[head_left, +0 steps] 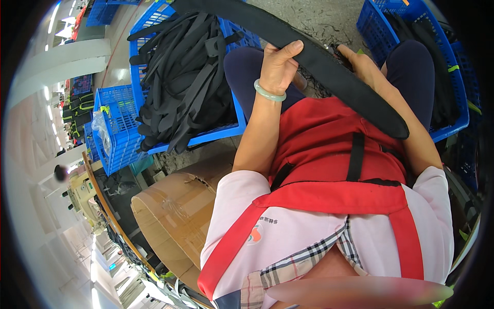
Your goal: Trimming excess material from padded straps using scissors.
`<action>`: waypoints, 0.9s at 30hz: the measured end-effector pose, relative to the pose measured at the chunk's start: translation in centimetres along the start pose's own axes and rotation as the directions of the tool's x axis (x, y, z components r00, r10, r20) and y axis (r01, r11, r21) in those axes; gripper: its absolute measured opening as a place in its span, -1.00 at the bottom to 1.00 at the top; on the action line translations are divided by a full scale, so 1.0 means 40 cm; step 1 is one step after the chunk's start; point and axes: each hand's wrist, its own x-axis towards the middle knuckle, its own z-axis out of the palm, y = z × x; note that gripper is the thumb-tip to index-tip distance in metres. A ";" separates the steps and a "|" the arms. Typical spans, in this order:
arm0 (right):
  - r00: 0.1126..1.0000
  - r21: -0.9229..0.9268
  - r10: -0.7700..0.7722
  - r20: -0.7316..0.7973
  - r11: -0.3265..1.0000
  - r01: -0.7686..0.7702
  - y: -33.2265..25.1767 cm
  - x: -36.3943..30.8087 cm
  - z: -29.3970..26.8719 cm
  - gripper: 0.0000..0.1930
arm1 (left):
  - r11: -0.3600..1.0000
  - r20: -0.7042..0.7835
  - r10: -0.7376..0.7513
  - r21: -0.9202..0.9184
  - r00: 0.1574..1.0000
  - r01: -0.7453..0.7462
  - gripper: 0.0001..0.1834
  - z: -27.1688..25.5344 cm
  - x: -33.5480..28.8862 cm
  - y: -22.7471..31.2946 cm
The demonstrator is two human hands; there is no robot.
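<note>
A long black padded strap [355, 91] with a rounded end slants across my lap, from the upper edge down to my right forearm. My left hand [279, 66], with a pale green bangle [269, 91] at the wrist, is closed on the strap's edge, thumb on top. Beyond the strap's other edge is my right hand [366, 68], its fingers curled and partly hidden. Something small and dark shows at its fingertips, too unclear to name.
At left, a blue plastic crate [135, 77] is heaped with black straps [190, 77]. Another blue crate [378, 31] at right holds dark pieces. A cardboard box [172, 206] stands near my left elbow. Dark scraps [329, 26] litter the floor. A red apron [329, 149] covers my lap.
</note>
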 end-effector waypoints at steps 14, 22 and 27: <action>0.999 0.089 0.014 0.040 0.996 -0.018 -0.024 -0.002 -0.008 -0.63 | 0.998 -0.075 0.056 0.027 0.996 -0.054 -0.82 -0.017 0.011 0.022; 0.999 0.019 -0.008 0.040 1.000 0.007 -0.021 -0.024 0.000 -0.50 | 0.997 0.007 0.047 0.066 0.999 -0.047 -0.82 -0.024 0.000 0.018; 0.991 -0.076 0.064 0.119 0.996 -0.056 -0.032 -0.007 -0.005 -0.56 | 1.000 -0.050 0.019 0.009 0.999 -0.019 -0.83 -0.001 0.000 0.014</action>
